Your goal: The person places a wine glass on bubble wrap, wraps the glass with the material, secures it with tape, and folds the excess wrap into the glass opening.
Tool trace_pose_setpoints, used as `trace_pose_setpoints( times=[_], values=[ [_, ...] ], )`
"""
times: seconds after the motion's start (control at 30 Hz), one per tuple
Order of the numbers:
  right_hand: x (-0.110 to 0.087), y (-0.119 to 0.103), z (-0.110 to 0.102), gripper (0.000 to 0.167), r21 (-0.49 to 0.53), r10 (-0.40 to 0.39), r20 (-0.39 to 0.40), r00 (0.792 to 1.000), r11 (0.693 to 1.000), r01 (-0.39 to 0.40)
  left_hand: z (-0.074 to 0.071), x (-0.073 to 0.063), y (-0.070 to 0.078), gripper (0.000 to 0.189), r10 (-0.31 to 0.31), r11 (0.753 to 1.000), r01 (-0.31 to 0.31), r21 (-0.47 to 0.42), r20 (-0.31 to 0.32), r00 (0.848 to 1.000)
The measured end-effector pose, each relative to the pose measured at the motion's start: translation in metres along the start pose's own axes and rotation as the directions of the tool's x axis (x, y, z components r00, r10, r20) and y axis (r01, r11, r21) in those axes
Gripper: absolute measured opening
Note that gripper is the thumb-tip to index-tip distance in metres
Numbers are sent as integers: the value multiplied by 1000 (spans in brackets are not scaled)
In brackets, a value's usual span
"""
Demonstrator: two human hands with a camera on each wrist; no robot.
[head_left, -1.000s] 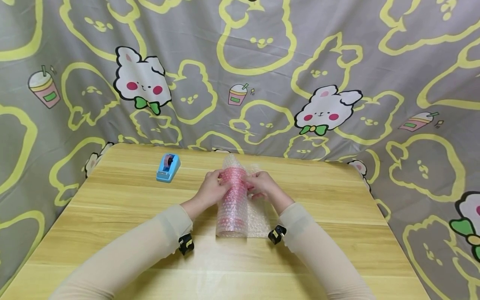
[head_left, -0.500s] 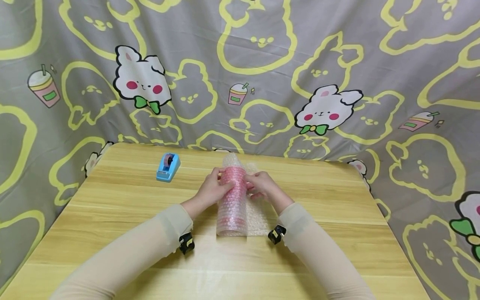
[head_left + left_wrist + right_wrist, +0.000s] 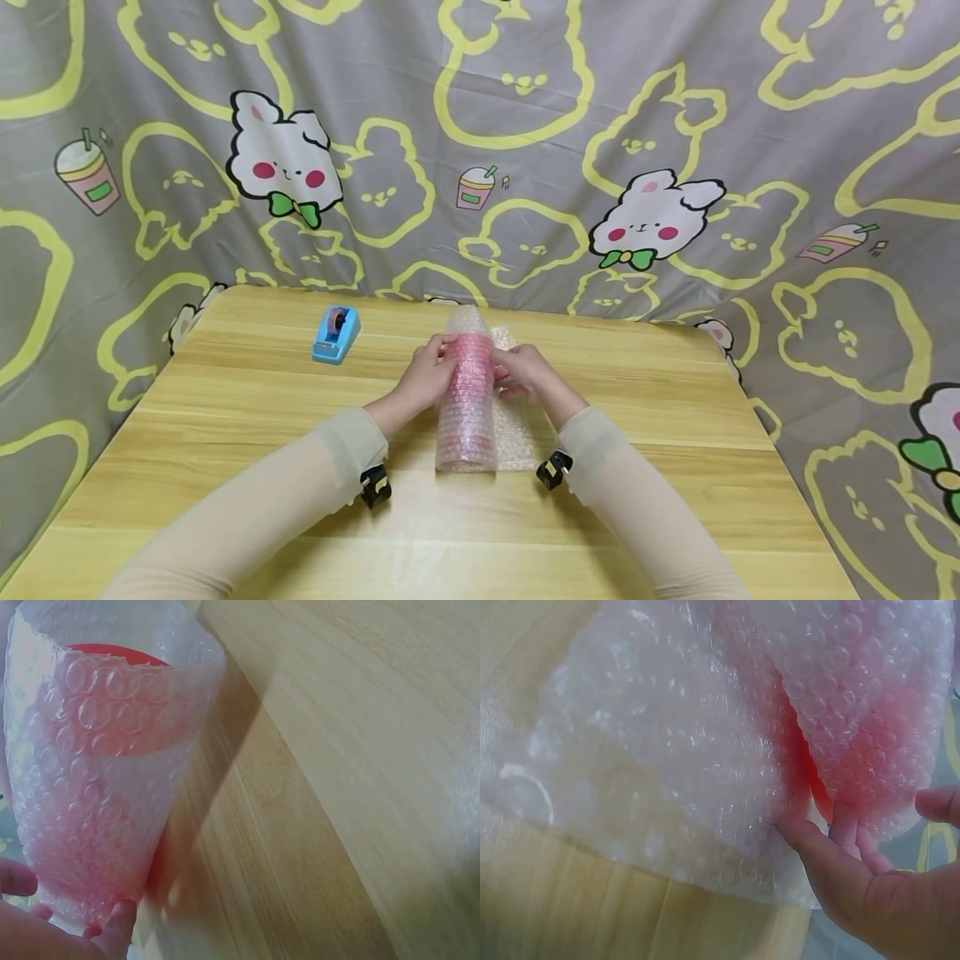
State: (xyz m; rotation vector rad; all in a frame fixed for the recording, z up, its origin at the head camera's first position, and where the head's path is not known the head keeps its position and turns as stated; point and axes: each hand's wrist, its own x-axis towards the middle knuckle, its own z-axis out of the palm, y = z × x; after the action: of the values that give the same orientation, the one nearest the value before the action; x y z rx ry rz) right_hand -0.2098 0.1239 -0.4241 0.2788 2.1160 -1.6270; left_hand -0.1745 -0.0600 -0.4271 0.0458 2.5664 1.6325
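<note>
In the head view the bubble wrap (image 3: 467, 425) lay at the centre of the frame, rolled around a red thing (image 3: 124, 653), perhaps a cup, with a loose flap (image 3: 516, 442) flat on the counter (image 3: 225, 433) to the right of the roll. The two hands were apart, one on each side: the left hand (image 3: 424, 377) gripped the roll's left side, and the right hand (image 3: 529, 372) held its right side, fingertips at the gap where the flap met the roll.

The likeliest trouble was slack. That gap showed red between the layers in the right wrist view, so a lifted finger might have let the wrap spring open, since no tape could be seen on it. The red thing's rim sat inside the wide near end, which looked unfolded; tilting the roll could have let the thing slide out. Uneven pressure might also have skewed the roll, leaving the flap crooked, and a hard squeeze could have popped bubbles.

The blue tape dispenser (image 3: 327, 345), with a roll of tape (image 3: 337, 320) in it, stood left of centre, well apart from both hands. No brand or writing could be read on it or the wrap. The curtain (image 3: 525, 100) behind carried rabbits and drink cups with green label patches, but no legible words.
</note>
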Motion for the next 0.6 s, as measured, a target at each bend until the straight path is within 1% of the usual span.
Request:
trace_pose_setpoints(
  times=[0.13, 0.27, 0.4, 0.47, 0.6],
  values=[
    [1, 1, 0, 27, 16, 3, 6, 1000, 1000, -4, 0, 1, -1, 52, -8, 1000, 8, -6, 5, 1000],
    [2, 1, 0, 21, 18, 5, 0, 1000, 1000, -5, 0, 2, -2, 62, -35, 999, 35, -31, 15, 999],
    [2, 2, -1, 17, 29, 7, -4, 1000, 1000, -7, 0, 1, -2, 62, -50, 998, 51, -26, 30, 998],
    [1, 2, 0, 16, 35, 8, -2, 1000, 999, -7, 0, 1, -1, 59, -45, 998, 46, -33, 37, 998],
    [1, 3, 0, 17, 57, 9, 1, 1000, 998, -9, -1, -1, 0, 58, -53, 994, 59, -93, 62, 997]
  ],
)
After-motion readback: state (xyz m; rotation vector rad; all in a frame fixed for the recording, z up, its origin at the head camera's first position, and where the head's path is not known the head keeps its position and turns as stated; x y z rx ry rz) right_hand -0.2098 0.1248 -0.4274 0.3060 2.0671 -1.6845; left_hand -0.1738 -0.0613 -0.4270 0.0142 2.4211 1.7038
